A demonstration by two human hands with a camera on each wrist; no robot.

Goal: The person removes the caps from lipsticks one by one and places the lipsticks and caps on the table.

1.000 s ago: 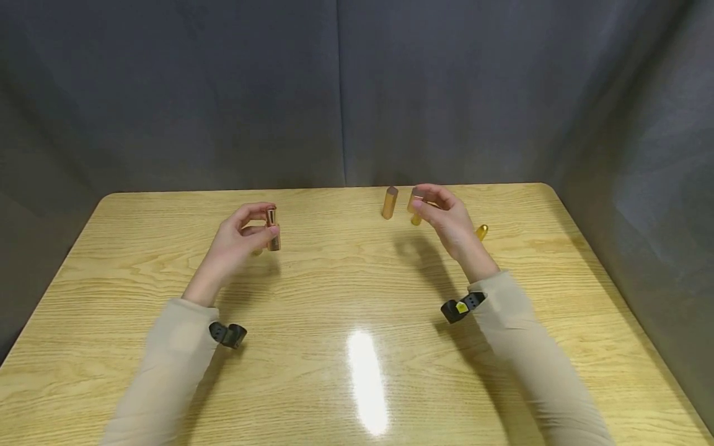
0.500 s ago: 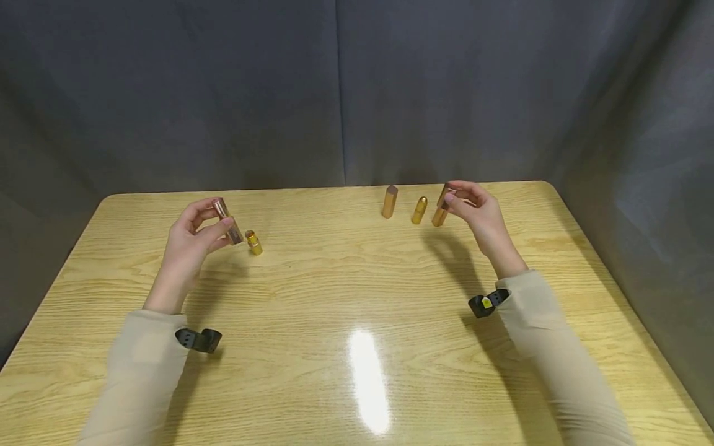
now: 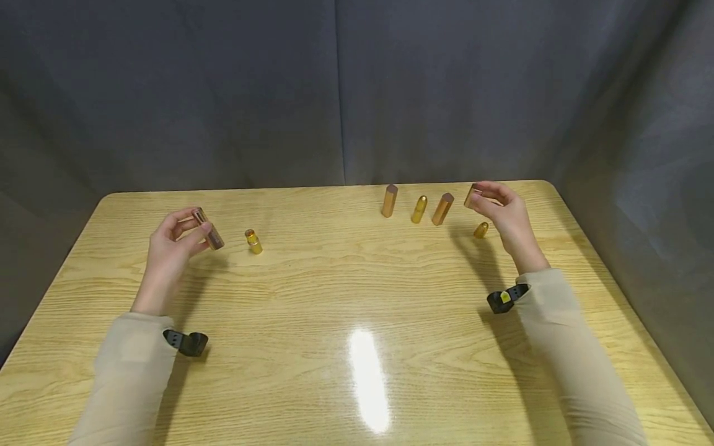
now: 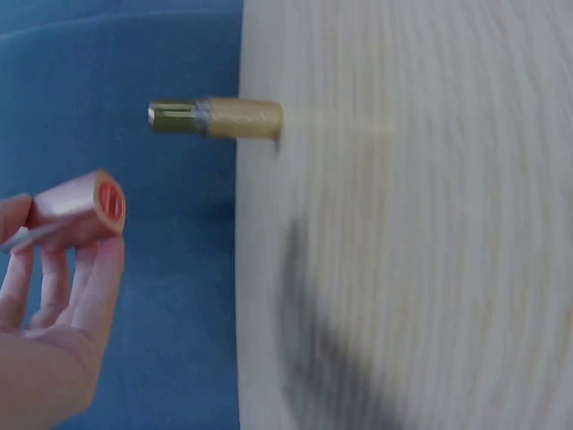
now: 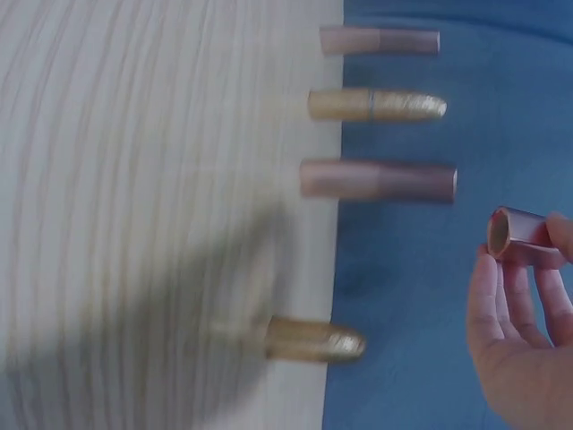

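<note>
In the head view my left hand (image 3: pixel 174 244) pinches a rose-gold lipstick base (image 3: pixel 208 229) above the left side of the table. Its red-labelled bottom faces the left wrist camera. To the right of that hand, apart from it, a gold lipstick base (image 3: pixel 253 241) stands uncapped. My right hand (image 3: pixel 504 217) holds a rose-gold lipstick cap (image 3: pixel 471 194) between thumb and fingers, off the table. The right wrist view shows the cap's hollow end. Just below this hand stands a rounded gold lipstick cap (image 3: pixel 481 230).
Two rose-gold faceted lipsticks, the left one (image 3: pixel 390 201) and the right one (image 3: pixel 443 209), stand upright near the table's back edge. A gold round-topped lipstick (image 3: pixel 419 209) stands between them. Grey curtains (image 3: pixel 251 93) hang behind the wooden table (image 3: pixel 301 310).
My left hand has moved left with the rose-gold lipstick base, past the gold base. My right hand has carried the rose-gold cap right, past the standing lipsticks, uncovering them from view.
</note>
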